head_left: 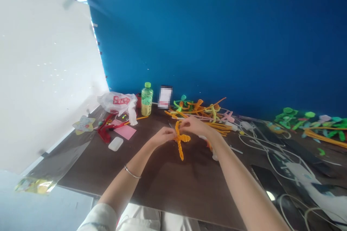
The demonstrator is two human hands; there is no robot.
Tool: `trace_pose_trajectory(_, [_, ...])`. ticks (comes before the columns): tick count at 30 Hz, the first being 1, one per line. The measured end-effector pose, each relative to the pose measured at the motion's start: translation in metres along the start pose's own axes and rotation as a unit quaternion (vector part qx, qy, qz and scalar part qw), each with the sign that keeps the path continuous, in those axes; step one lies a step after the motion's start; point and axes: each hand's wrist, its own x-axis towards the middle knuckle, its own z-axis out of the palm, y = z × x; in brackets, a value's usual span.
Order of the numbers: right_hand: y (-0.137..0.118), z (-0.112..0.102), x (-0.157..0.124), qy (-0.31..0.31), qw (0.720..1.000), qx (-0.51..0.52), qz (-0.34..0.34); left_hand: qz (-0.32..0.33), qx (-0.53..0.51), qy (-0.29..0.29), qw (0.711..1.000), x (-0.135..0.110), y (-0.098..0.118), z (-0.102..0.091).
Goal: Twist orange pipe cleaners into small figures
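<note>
An orange pipe-cleaner figure [180,148] is held up over the middle of the dark table, its fuzzy limbs branching from a twisted centre. My left hand [165,135] pinches it at the centre from the left. On its upper right, my right hand [193,125] has its fingers closed around the upper limb. Just behind my right hand lies a bundle of loose orange pipe cleaners [221,128]. Part of another orange and white piece [210,146] shows beneath my right wrist, mostly hidden.
At the back stand a green-capped drink bottle [146,101] and a propped phone [165,97]. A plastic bag [119,103], pink paper [125,131] and white case [115,144] lie left. Rightward are tangled cables [267,148], a dark phone [267,178] and green pipe-cleaner pieces [288,117].
</note>
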Motion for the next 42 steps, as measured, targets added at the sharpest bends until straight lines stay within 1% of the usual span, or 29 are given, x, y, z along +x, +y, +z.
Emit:
trace_pose_trajectory(2, [0.002,-0.011,0.004,-0.06,0.998,-0.027,0.012,0.044,0.121,-0.006,0.992,-0.002,0.005,0.005])
trace_pose_trajectory(3, [0.003,-0.015,0.007,-0.084,0.996,-0.04,0.015,0.061,0.193,-0.003,0.979,-0.004,0.007,0.008])
trace_pose_trajectory(5, [0.006,-0.021,0.012,-0.128,0.99,-0.059,0.019,0.103,0.327,0.009,0.939,-0.007,0.011,0.015])
trace_pose_trajectory(6, [0.006,-0.024,0.014,-0.15,0.986,-0.065,0.022,0.123,0.376,0.015,0.918,-0.008,0.013,0.018])
trace_pose_trajectory(9, [-0.002,-0.035,0.02,-0.217,0.973,-0.073,0.028,0.166,0.474,0.003,0.865,-0.011,0.017,0.026])
trace_pose_trajectory(11, [-0.017,-0.042,0.023,-0.243,0.964,-0.097,0.047,0.179,0.518,-0.005,0.837,-0.012,0.019,0.03])
trace_pose_trajectory(12, [-0.027,-0.044,0.025,-0.243,0.961,-0.116,0.06,0.18,0.536,-0.006,0.825,-0.012,0.02,0.031])
trace_pose_trajectory(14, [-0.049,-0.046,0.028,-0.222,0.957,-0.168,0.08,0.176,0.566,0.001,0.806,-0.011,0.021,0.031])
trace_pose_trajectory(15, [-0.06,-0.045,0.029,-0.216,0.953,-0.199,0.079,0.171,0.576,0.007,0.799,-0.011,0.021,0.031])
trace_pose_trajectory(17, [-0.081,-0.04,0.029,-0.175,0.942,-0.279,0.067,0.157,0.59,0.028,0.791,-0.01,0.019,0.027])
trace_pose_trajectory(18, [-0.089,-0.036,0.029,-0.145,0.933,-0.326,0.045,0.147,0.594,0.044,0.79,-0.009,0.017,0.025])
trace_pose_trajectory(21, [-0.106,-0.022,0.025,-0.072,0.881,-0.463,-0.056,0.115,0.589,0.118,0.791,-0.008,0.011,0.015])
trace_pose_trajectory(23, [-0.11,-0.014,0.02,-0.032,0.856,-0.506,-0.104,0.11,0.571,0.162,0.797,-0.007,0.008,0.008])
trace_pose_trajectory(26, [-0.11,-0.006,0.012,0.016,0.84,-0.523,-0.142,0.108,0.53,0.213,0.813,-0.006,0.004,0.001])
trace_pose_trajectory(28, [-0.107,-0.002,0.008,0.041,0.843,-0.518,-0.142,0.098,0.504,0.241,0.824,-0.005,0.002,-0.002])
trace_pose_trajectory(32, [-0.098,0.009,-0.001,0.087,0.86,-0.488,-0.116,0.074,0.444,0.285,0.847,-0.003,-0.003,-0.008])
trace_pose_trajectory(35, [-0.089,0.02,-0.005,0.122,0.874,-0.459,-0.106,0.062,0.374,0.316,0.87,0.0,-0.008,-0.011])
trace_pose_trajectory(40, [-0.069,0.04,-0.01,0.165,0.9,-0.4,-0.045,0.067,0.19,0.345,0.917,0.005,-0.015,-0.011])
trace_pose_trajectory(42, [-0.062,0.049,-0.012,0.187,0.911,-0.366,-0.028,0.073,0.104,0.356,0.926,0.007,-0.015,-0.01])
